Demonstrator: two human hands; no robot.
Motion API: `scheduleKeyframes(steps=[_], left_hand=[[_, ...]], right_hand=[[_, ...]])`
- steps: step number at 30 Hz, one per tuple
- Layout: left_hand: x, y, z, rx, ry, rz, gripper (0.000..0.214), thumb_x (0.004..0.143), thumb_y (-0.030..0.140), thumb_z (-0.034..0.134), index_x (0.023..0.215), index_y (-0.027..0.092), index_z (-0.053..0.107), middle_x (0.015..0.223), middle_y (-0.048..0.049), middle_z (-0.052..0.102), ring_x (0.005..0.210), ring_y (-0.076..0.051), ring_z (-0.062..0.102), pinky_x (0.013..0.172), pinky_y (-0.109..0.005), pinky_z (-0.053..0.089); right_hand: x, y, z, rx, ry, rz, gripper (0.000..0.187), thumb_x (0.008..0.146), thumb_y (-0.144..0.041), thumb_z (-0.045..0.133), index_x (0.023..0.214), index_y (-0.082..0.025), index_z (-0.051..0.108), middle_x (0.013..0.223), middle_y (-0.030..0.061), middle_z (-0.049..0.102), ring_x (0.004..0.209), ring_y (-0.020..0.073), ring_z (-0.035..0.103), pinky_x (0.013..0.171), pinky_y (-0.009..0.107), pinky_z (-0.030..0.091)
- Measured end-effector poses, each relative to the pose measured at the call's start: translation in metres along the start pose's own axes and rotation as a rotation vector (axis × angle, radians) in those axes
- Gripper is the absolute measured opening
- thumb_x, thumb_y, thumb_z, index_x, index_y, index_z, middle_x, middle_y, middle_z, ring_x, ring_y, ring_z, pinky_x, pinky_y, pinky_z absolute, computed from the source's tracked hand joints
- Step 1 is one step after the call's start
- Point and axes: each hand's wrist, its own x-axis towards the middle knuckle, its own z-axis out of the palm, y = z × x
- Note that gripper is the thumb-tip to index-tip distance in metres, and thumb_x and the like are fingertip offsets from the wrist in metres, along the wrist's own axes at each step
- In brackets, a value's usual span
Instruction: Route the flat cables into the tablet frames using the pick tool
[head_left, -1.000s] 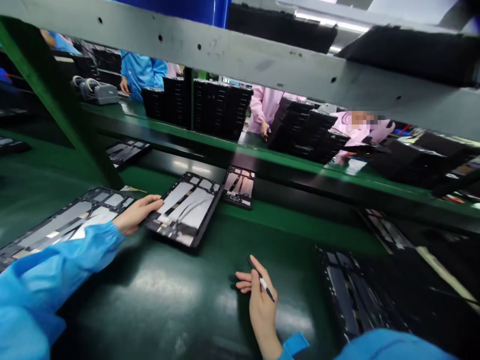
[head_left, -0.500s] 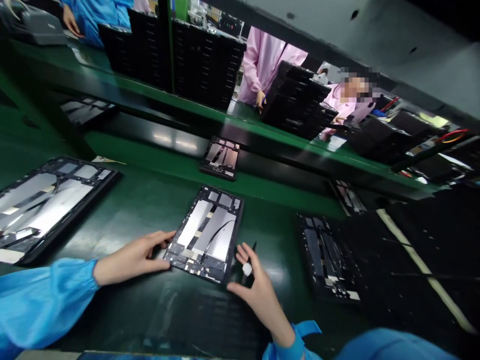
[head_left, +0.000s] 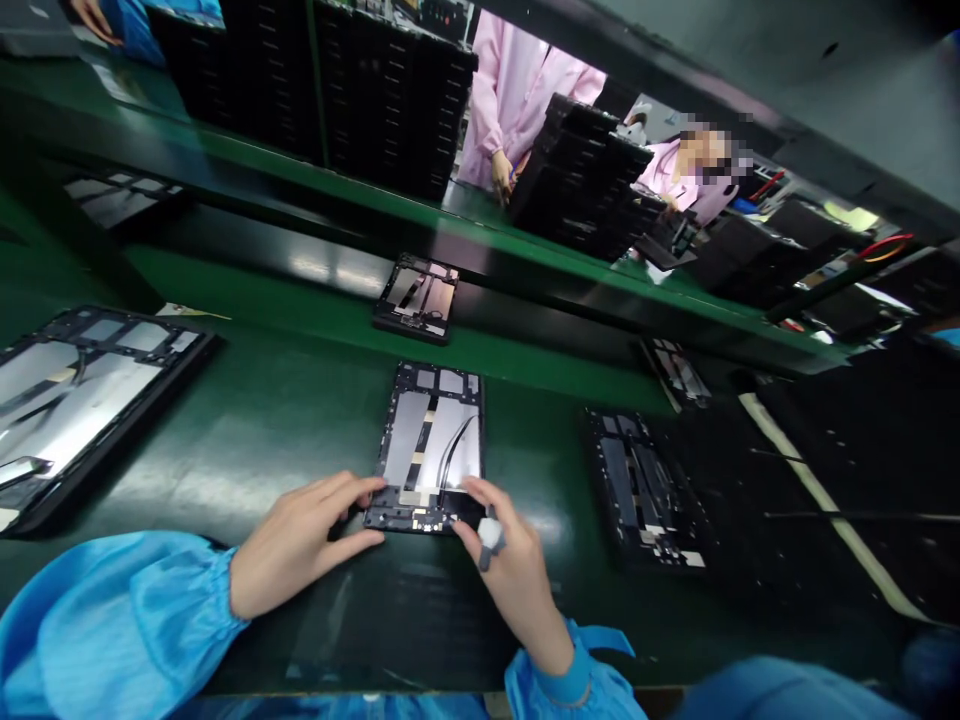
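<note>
Holding, right hand: I see my right hand clenched round a pen-like tool with a white tip, the thumb and forefinger reaching onto the near right corner of the middle frame.
Left hand: my left hand is spread and unclenched, grasping nothing; its fingertips touch the near left corner of the middle frame and the thumb lies along that frame's near edge.
Middle frame: it lies flat on the green bench, its near end between my two hands and its long side running away from me.
Inside the middle frame: two silver plates fill most of the shell, a thin black cable curves over the right one, and small dark parts sit along both ends.
Beyond the middle frame: a smaller frame lies on the dark belt, well apart from my hands, with silver plates showing in it.
Left of the middle frame: a large frame lies well apart, open side up, silver plates and cables inside.
Right of the middle frame: a dark frame lies near; I cannot tell what is in it.
Far behind the middle frame: stacked black trays stand on the far bench; I cannot tell their contents from here.
By those trays: a person in a pink coat stands with one hand down at the far bench.
</note>
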Motion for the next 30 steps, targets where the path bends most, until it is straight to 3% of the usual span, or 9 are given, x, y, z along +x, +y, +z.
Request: scheduleKeyframes(steps=[3, 5, 11, 14, 17, 23, 30], left_hand=[[0.004, 0.006, 0.006, -0.09, -0.043, 0.019, 0.031, 0.105, 0.042, 0.045, 0.102, 0.024, 0.07, 0.085, 0.001, 0.071, 0.072, -0.014, 0.068, 0.065, -0.022, 0.049], [0.006, 0.006, 0.011, -0.146, -0.049, -0.012, 0.032, 0.105, 0.039, 0.044, 0.094, 0.024, 0.071, 0.085, 0.0016, 0.071, 0.071, -0.013, 0.067, 0.064, -0.021, 0.048], [0.009, 0.003, 0.016, -0.25, -0.019, -0.084, 0.028, 0.101, 0.039, 0.05, 0.093, 0.024, 0.072, 0.079, 0.0028, 0.07, 0.058, -0.011, 0.058, 0.055, -0.02, 0.042], [0.01, 0.004, 0.017, -0.246, 0.005, -0.079, 0.026, 0.101, 0.036, 0.05, 0.105, 0.025, 0.073, 0.078, 0.0032, 0.068, 0.055, -0.01, 0.055, 0.054, -0.02, 0.042], [0.01, 0.004, 0.018, -0.228, 0.022, -0.055, 0.027, 0.102, 0.035, 0.048, 0.114, 0.025, 0.071, 0.082, 0.0022, 0.068, 0.058, -0.01, 0.057, 0.056, -0.019, 0.043], [0.008, 0.004, 0.017, -0.261, -0.015, -0.05, 0.025, 0.102, 0.036, 0.049, 0.104, 0.026, 0.073, 0.084, 0.0021, 0.068, 0.063, -0.01, 0.061, 0.059, -0.019, 0.045], [0.008, 0.002, 0.018, -0.331, -0.027, -0.043, 0.026, 0.102, 0.033, 0.049, 0.096, 0.023, 0.071, 0.091, 0.0001, 0.071, 0.071, -0.012, 0.065, 0.064, -0.02, 0.048]], right_hand=[[0.008, -0.017, 0.025, 0.072, -0.121, -0.139, 0.029, 0.094, -0.013, 0.064, 0.12, -0.025, 0.071, 0.112, 0.0076, 0.077, 0.104, 0.0241, 0.073, 0.093, 0.035, 0.057], [0.015, -0.023, 0.037, 0.101, -0.174, -0.184, 0.029, 0.094, -0.009, 0.062, 0.117, -0.023, 0.072, 0.106, 0.0077, 0.078, 0.098, 0.0231, 0.074, 0.088, 0.033, 0.058], [0.023, -0.023, 0.05, 0.072, -0.194, -0.184, 0.034, 0.086, -0.002, 0.068, 0.114, -0.021, 0.07, 0.098, 0.0059, 0.077, 0.091, 0.0232, 0.073, 0.085, 0.034, 0.056], [0.023, -0.022, 0.053, 0.064, -0.159, -0.175, 0.042, 0.081, 0.001, 0.072, 0.116, -0.022, 0.069, 0.103, 0.0049, 0.076, 0.095, 0.0234, 0.072, 0.086, 0.034, 0.054], [0.022, -0.021, 0.057, 0.051, -0.128, -0.185, 0.038, 0.081, 0.001, 0.071, 0.112, -0.022, 0.069, 0.092, 0.0028, 0.075, 0.09, 0.023, 0.07, 0.083, 0.033, 0.053], [0.021, -0.021, 0.061, 0.039, -0.078, -0.205, 0.034, 0.083, -0.002, 0.069, 0.11, -0.021, 0.068, 0.086, 0.0017, 0.074, 0.086, 0.0231, 0.069, 0.081, 0.034, 0.05], [0.023, -0.022, 0.054, 0.082, -0.16, -0.173, 0.036, 0.085, -0.004, 0.069, 0.115, -0.023, 0.067, 0.09, 0.0002, 0.077, 0.091, 0.022, 0.069, 0.086, 0.033, 0.05]])
